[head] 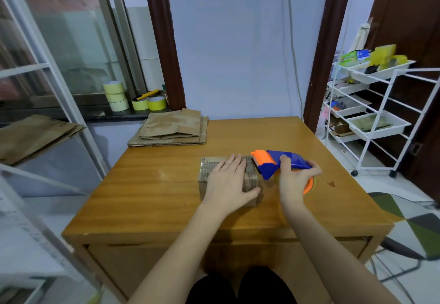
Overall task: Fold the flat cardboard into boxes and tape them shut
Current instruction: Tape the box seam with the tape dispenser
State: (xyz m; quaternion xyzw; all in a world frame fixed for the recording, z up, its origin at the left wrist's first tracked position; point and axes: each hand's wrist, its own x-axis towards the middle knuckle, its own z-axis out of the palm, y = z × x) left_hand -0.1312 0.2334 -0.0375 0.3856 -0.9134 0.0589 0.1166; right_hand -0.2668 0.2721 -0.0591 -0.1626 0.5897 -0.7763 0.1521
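Wood table [147, 184] — small taped cardboard box [204, 177]

Dim bluish light; soft overall blur; wide-angle bending at edges; faint sheen on table [147, 179].

A single wide-angle view is given, taken from the person's head and directed forward and down. The wooden table [166, 184] is seen from its near edge, close below the lens, with both forearms entering from the bottom of the frame and the left hand [228, 179] and right hand [295, 182] placed near the centre. The far wall [238, 53] is faced squarely. Straight lines are bowed towards the edges, as at the window frame [71, 103] on the left and the white trolley [371, 118] on the right. No second view is supplied
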